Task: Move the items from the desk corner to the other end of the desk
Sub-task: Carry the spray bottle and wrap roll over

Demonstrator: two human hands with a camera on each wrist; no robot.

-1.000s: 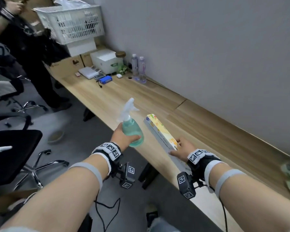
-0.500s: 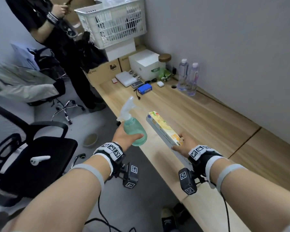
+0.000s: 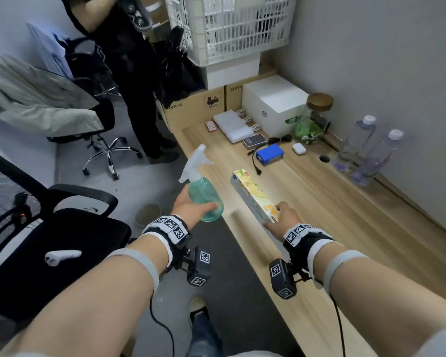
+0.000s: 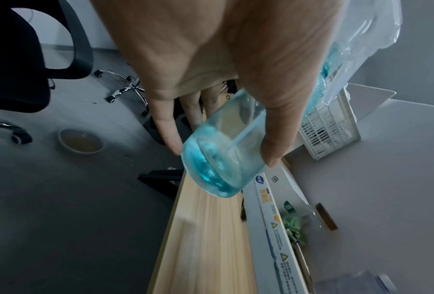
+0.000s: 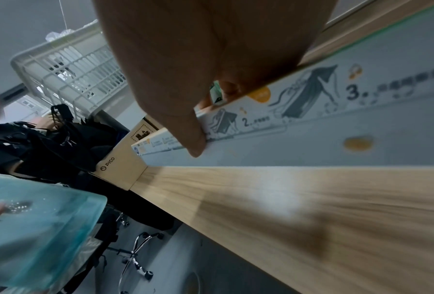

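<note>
My left hand (image 3: 191, 206) grips a teal spray bottle (image 3: 204, 194) with a white trigger head, held in the air just off the desk's front edge. Seen from the left wrist, fingers and thumb wrap the bottle's (image 4: 221, 159) base. My right hand (image 3: 281, 217) holds the near end of a long white and yellow box (image 3: 252, 197) above the wooden desk (image 3: 332, 228). In the right wrist view the thumb presses the box's (image 5: 311, 123) printed side.
At the desk's far end lie a blue pack (image 3: 269, 153), a phone (image 3: 254, 140), a white earbud case (image 3: 299, 148), a white box (image 3: 273, 104), a jar (image 3: 317, 109) and two water bottles (image 3: 366, 148). A person (image 3: 119, 47) stands by office chairs (image 3: 62, 228); a white basket (image 3: 227, 24) tops stacked boxes.
I have moved along the desk toward its far end with both items still in hand. The cluttered end, the basket and the standing person now appear much closer.
</note>
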